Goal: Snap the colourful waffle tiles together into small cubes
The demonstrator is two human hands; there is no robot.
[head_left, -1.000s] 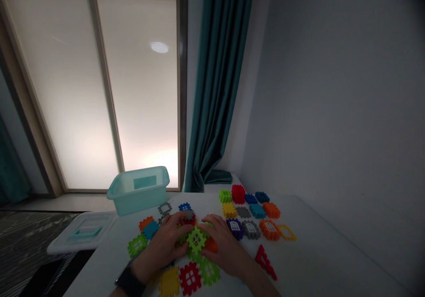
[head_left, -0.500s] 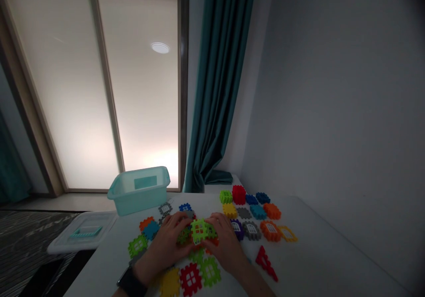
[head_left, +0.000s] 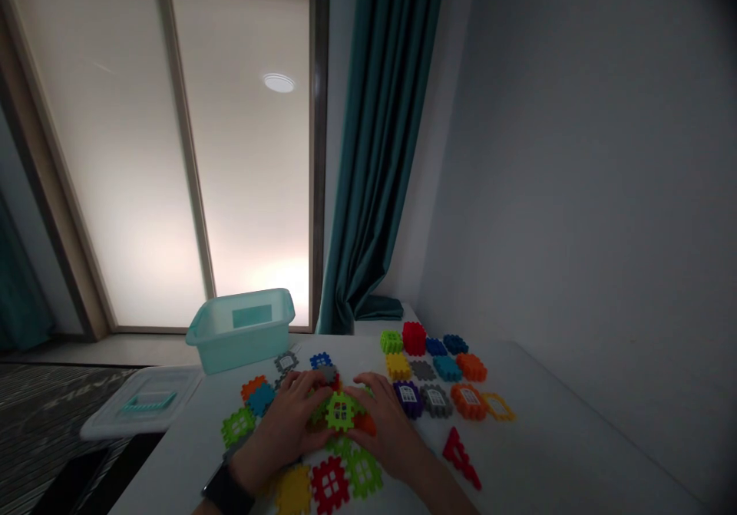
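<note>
My left hand (head_left: 282, 423) and my right hand (head_left: 387, 427) close around a cluster of interlocking plastic waffle blocks (head_left: 331, 407) near the table's front. A lime-green house-shaped block (head_left: 341, 412) faces up between my hands, with an orange block (head_left: 365, 424) under my right fingers. Whether the pieces are joined is partly hidden by my fingers. Lime-green, red, and yellow blocks (head_left: 330, 484) lie just below my hands. Rows of several multicoloured blocks (head_left: 434, 377) lie to the right, and a red triangular frame piece (head_left: 461, 457) lies beyond my right hand.
A pale teal plastic bin (head_left: 239, 331) stands at the table's far left edge, with its lid (head_left: 143, 404) lying to the left, beyond the edge. The white table (head_left: 553, 438) meets a grey wall (head_left: 576, 193) on the right. A teal curtain (head_left: 383, 154) hangs behind.
The lime-green block has dropped from its raised position and now faces up more squarely between my hands. My hands have spread slightly apart, showing more of the orange block.
</note>
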